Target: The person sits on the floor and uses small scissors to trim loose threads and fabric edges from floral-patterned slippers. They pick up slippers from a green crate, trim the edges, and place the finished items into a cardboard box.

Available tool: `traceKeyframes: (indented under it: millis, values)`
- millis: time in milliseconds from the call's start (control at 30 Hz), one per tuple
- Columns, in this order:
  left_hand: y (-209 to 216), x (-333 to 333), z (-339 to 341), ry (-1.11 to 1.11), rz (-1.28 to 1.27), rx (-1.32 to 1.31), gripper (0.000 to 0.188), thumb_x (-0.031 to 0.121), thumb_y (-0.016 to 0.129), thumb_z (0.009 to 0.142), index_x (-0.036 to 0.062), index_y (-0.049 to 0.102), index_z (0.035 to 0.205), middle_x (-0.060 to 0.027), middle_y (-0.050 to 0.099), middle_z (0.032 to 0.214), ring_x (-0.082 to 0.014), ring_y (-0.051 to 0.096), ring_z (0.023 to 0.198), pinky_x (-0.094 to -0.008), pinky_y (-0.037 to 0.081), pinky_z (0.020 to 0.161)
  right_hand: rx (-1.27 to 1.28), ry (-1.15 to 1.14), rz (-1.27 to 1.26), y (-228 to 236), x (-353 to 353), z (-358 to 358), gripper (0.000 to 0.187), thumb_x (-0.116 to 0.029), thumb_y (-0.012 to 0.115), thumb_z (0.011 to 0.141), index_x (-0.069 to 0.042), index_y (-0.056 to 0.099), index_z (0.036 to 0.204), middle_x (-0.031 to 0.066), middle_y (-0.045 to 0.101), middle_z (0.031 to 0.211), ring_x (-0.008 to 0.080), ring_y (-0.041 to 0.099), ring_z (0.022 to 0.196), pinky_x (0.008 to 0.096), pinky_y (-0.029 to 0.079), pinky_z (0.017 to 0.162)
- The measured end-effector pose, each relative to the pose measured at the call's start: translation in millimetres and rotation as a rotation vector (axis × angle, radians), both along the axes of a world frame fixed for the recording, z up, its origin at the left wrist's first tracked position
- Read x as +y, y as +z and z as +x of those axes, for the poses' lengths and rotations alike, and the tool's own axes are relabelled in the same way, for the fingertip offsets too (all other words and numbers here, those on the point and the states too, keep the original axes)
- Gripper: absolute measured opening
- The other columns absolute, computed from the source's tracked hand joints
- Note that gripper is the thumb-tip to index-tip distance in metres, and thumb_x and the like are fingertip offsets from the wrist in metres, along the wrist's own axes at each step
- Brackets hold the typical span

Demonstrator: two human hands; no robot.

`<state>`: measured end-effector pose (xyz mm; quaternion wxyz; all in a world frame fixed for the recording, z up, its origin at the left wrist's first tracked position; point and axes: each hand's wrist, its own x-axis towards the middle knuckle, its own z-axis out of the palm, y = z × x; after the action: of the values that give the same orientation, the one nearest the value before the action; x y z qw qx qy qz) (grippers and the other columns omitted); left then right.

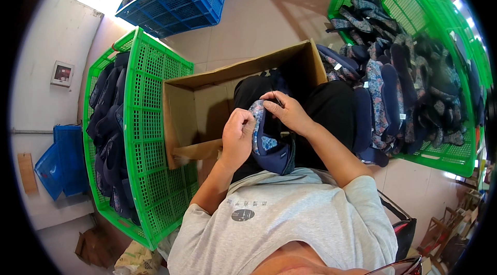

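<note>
The work in hand looks to be partway through, centred on a navy fabric slipper-like piece with a blue-and-pink floral lining (pixel 277 160), which sits just below the middle of the view, above the person's lap. The left hand (pixel 238 132), at its 9 o'clock side, is closed with thumb and fingers pinching the floral edge; the right hand (pixel 289 114), toward 1 o'clock, grips the upper rim between thumb and fingertips. The piece looks formed, its opening edged and its lining in place, so what remains on it is probably small handling at that rim; whether a thread or tool lies between the right fingers is too fine to tell. Many similar pieces surround it. At 9 o'clock, a tall bright-green lattice plastic crate (pixel 155 171) holds a packed stack of dark navy padded pieces (pixel 108 135). From 2 to 3 o'clock, a heap of loose navy and floral padded pieces (pixel 383 94), some with small white tags, spills from a second bright-green lattice plastic crate (pixel 453 161) toward the person's right leg. At 11 o'clock, a blue lattice plastic crate (pixel 199 3) carries more dark items. An open brown cardboard box (pixel 178 120) stands between the crates, just beyond the lap. Judging by these quantities, a large batch is under way, though which pile is finished and which waits cannot be told.
</note>
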<state>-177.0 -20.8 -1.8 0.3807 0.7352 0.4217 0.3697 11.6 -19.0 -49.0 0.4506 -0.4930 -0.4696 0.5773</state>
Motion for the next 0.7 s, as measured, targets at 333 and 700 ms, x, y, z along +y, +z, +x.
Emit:
traceKeyframes:
  millis: [333,700]
  values:
    - [-1.7,1.6,-4.5,0.028,-0.119,-0.094,0.012,0.001,0.059,0.093,0.0001,0.052,0.084,-0.0067,0.050,0.080,-0.0140,0.049,0.066,-0.0266,0.043,0.061,-0.311,0.268,0.087,45.0,-7.2,33.2,0.044,-0.042,0.048,0.102,-0.004,0.045,0.125,0.0131,0.065,0.100,0.0193,0.060,0.087,0.0312,0.048,0.079]
    - [0.1,4.2,-10.5,0.055,-0.183,-0.067,0.013,0.006,0.059,0.095,0.0023,0.053,0.084,0.0010,0.048,0.076,-0.0075,0.044,0.070,-0.0233,0.039,0.063,-0.650,0.373,0.267,82.0,-16.2,25.0,0.033,-0.036,0.061,0.094,-0.006,0.059,0.107,0.0157,0.069,0.097,0.0353,0.066,0.090,0.0437,0.050,0.076]
